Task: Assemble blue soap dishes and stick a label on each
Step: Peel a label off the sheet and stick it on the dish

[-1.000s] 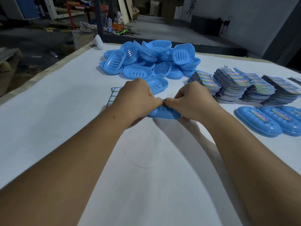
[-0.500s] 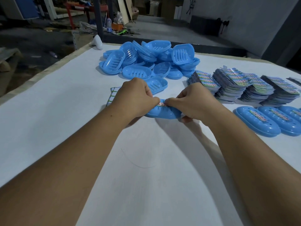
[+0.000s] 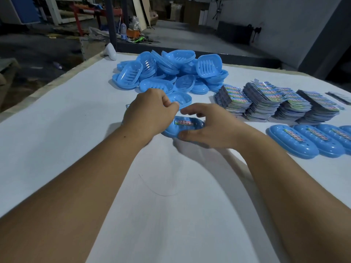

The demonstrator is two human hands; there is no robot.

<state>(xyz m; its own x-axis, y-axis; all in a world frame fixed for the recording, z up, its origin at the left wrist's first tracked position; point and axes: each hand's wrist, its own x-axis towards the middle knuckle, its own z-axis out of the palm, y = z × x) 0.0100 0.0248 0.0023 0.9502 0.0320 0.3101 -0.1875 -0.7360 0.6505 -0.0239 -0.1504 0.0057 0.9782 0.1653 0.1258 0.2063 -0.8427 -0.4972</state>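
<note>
A blue soap dish (image 3: 190,130) lies upside down on the white table (image 3: 76,139) between my hands, with a colourful label (image 3: 183,122) stuck along its top. My right hand (image 3: 210,126) arches over the dish's right end, thumb against its near edge and fingers reaching over its far edge. My left hand (image 3: 150,111) is just left of the dish and covers its left end, with its fingers curled in and nothing visible in them.
A pile of loose blue dish halves (image 3: 171,73) sits at the back. Stacks of label sheets (image 3: 266,99) stand to the right. A row of labelled finished dishes (image 3: 292,141) lies at the right edge. A white object (image 3: 110,52) stands at the far left corner.
Both hands have lifted off the label they were pressing. The left hand drew back and up with curled fingers, the right spread over the dish, and the label now shows.
</note>
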